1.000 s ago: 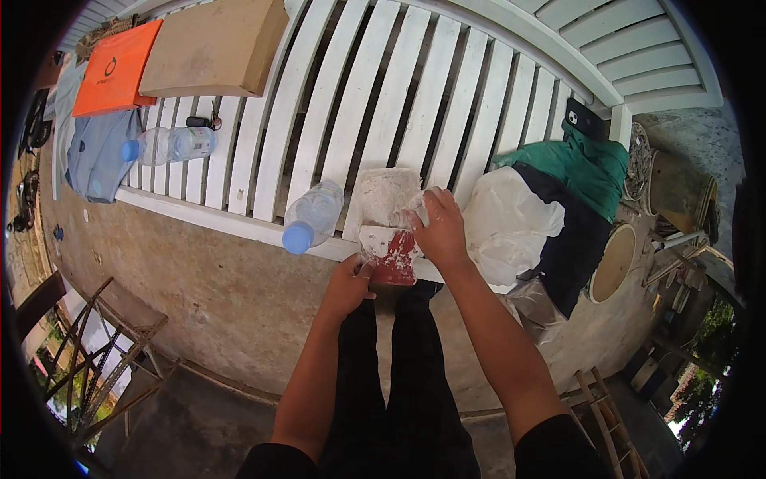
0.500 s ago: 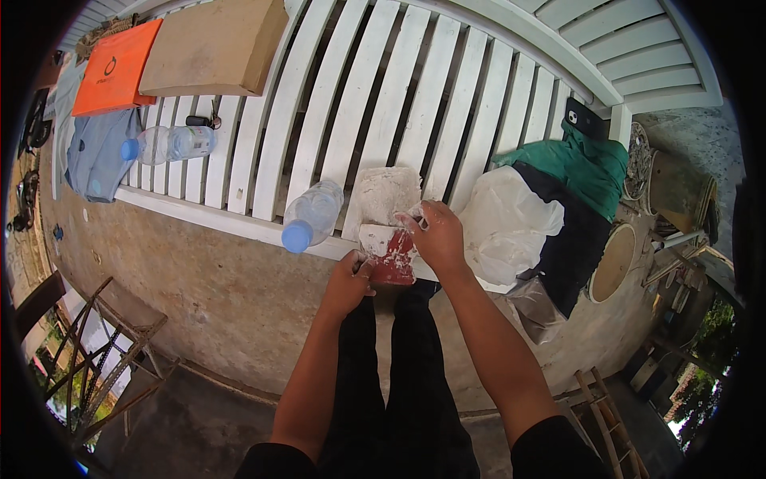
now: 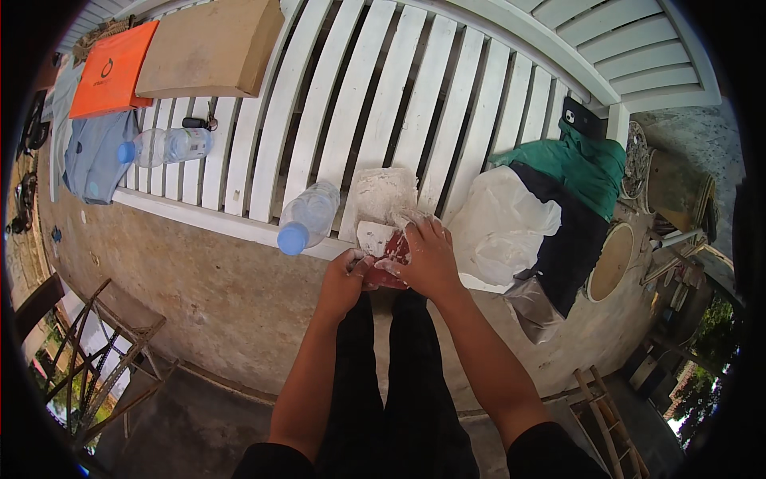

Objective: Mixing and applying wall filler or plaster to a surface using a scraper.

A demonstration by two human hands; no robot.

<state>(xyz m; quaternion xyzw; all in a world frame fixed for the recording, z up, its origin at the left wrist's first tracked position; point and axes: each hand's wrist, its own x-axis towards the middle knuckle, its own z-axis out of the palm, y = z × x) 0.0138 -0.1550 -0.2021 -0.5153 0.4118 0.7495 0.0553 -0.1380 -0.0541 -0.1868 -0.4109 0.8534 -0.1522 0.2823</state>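
Between my hands, at the bench's near edge, is a red flat-sided piece (image 3: 396,249) smeared with white paste or powder; its kind is not clear. My left hand (image 3: 341,281) pinches its left side between thumb and fingers. Across its right side lies my right hand (image 3: 429,259), thumb on the red face and fingers curled over the far edge. White residue coats the fingertips. A whitish, crusted slab (image 3: 383,191) lies on the slats just beyond the red piece. Left of it a clear plastic bottle (image 3: 311,214) with a blue cap lies on its side.
The white slatted bench (image 3: 375,120) carries a cardboard box (image 3: 203,48), an orange box (image 3: 112,70), another bottle (image 3: 171,146) and keys (image 3: 211,120) at left. A white plastic bag (image 3: 507,223), dark cloth (image 3: 566,243), green cloth (image 3: 590,168) and phone (image 3: 581,118) lie at right.
My right hand has come down and left from the piece's upper right, and its thumb now presses the red face. My left hand stays at the left side.
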